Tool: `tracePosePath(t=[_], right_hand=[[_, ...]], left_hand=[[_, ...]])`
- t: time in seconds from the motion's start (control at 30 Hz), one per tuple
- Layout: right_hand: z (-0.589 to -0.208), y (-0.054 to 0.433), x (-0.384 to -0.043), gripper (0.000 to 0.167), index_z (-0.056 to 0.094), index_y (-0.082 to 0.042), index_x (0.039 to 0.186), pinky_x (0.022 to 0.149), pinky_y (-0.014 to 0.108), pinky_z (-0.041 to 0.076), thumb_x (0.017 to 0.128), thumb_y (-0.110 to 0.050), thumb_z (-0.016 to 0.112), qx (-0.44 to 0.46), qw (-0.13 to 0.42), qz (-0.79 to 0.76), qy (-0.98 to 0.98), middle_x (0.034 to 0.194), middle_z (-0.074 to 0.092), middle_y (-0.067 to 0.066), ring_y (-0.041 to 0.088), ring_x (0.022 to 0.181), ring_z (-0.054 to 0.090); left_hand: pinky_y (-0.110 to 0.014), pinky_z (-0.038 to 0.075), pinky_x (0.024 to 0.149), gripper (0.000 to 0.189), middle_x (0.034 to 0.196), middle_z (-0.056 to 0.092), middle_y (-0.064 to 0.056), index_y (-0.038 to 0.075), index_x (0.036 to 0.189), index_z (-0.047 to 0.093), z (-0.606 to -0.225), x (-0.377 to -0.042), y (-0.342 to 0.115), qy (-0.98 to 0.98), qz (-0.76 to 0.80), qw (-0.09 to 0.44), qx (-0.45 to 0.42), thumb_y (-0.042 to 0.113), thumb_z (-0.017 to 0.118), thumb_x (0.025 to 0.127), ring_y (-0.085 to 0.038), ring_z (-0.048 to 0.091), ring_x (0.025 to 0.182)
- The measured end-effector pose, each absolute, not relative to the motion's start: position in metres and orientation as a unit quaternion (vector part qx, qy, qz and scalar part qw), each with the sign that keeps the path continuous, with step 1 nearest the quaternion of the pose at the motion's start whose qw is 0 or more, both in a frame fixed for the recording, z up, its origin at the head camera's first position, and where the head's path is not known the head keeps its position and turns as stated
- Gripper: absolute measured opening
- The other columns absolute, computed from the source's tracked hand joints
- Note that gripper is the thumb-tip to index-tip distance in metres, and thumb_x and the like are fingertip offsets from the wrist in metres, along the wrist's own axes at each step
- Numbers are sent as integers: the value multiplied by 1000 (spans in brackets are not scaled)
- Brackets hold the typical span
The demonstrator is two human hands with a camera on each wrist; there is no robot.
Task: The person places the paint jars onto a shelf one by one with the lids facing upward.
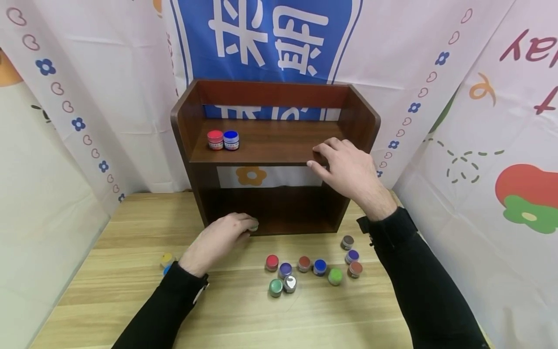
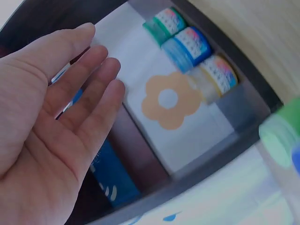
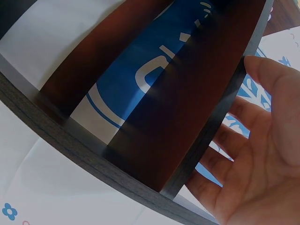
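Note:
A dark brown two-tier shelf (image 1: 272, 126) stands on the table against a patterned cloth. At the front left of its lower tier is my left hand (image 1: 226, 230), a green paint jar (image 1: 254, 226) showing by its fingertips. The left wrist view has the fingers loosely extended with nothing between them, apart from a row of green, blue (image 2: 190, 49) and yellow (image 2: 218, 77) jars. Over the right half of the upper tier reaches my right hand (image 1: 344, 165). Its thumb touches the board's front edge; the fingers lie beyond that edge, tips partly hidden in the right wrist view.
Red (image 1: 215, 140) and blue (image 1: 231, 140) jars stand side by side on the upper tier. Several jars, among them a teal (image 1: 275, 287) and a silver one (image 1: 290, 283), are scattered before the shelf. A yellow jar (image 1: 167, 260) stands left of my left wrist.

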State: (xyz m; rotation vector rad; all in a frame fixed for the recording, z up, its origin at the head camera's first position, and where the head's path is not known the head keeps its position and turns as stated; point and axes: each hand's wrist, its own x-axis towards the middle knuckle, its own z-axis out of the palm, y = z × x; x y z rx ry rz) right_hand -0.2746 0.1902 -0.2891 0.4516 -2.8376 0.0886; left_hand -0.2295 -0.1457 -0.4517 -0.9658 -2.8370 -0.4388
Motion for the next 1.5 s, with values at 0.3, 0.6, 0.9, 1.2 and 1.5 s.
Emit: tracePosePath(t=[0.3, 0.6, 0.9, 1.2, 1.5], right_hand=[[-290, 190, -275, 62, 68, -19, 163, 109, 58, 68, 118, -61, 63, 155, 132, 28, -979, 166, 67, 14, 37, 148, 65], [-289, 190, -275, 62, 68, -19, 163, 108, 57, 68, 118, -61, 63, 156, 131, 27, -979, 166, 67, 14, 37, 148, 65], [-289, 190, -275, 62, 68, -20, 163, 108, 57, 69, 118, -61, 63, 156, 132, 28, -978, 164, 68, 14, 37, 148, 65], [-289, 190, -275, 62, 68, -19, 163, 108, 57, 69, 118, -61, 63, 158, 132, 28, -978, 165, 67, 14, 37, 146, 66], [-289, 190, -275, 63, 67, -19, 164, 109, 57, 69, 118, -61, 62, 156, 130, 27, -979, 166, 67, 14, 37, 147, 66]], left_hand=[[-48, 71, 107, 28, 136, 86, -8, 11, 136, 85, -444, -226, -180, -940, -149, 34, -305, 8, 84, 108, -29, 84, 126], [-47, 72, 100, 26, 129, 86, -10, 10, 131, 85, -446, -220, -213, -938, -145, 57, -311, 7, 87, 106, -31, 85, 119], [-54, 71, 104, 32, 138, 85, -15, 7, 137, 84, -438, -218, -234, -944, -142, 11, -299, 4, 86, 105, -40, 83, 128], [-51, 73, 99, 32, 132, 87, -11, 11, 133, 86, -441, -219, -250, -944, -131, -43, -301, 4, 89, 103, -35, 86, 121], [-50, 73, 100, 28, 130, 88, -6, 15, 127, 88, -446, -225, -265, -932, -89, -65, -346, 11, 94, 100, -30, 86, 120]])
